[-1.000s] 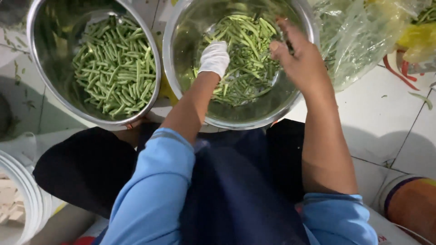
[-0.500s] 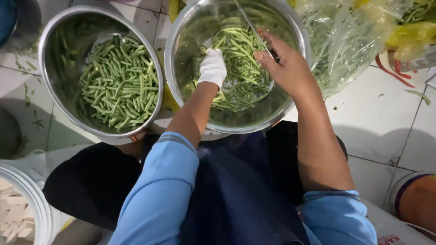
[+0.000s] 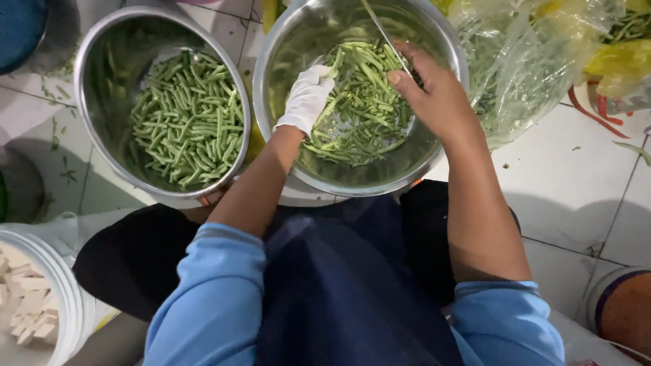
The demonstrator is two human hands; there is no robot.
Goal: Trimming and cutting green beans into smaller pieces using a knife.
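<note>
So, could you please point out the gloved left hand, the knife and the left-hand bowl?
Gloved left hand (image 3: 306,98): head view, back of the glove.
Knife (image 3: 384,32): head view, mid-blade.
Left-hand bowl (image 3: 91,57): head view, steel rim.

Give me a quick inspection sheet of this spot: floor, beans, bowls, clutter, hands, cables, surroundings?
Surface: white tiled floor, green scraps at left.
Job's things: right steel bowl with long green beans; left steel bowl with cut bean pieces.
Clutter: clear plastic bag of greens; white bucket of pale chunks.
Hands: left hand, white-gloved, on the beans; right hand, bare, holds a thin knife.
Cables: nothing seen.
Surroundings: brown pot at lower right.
</note>
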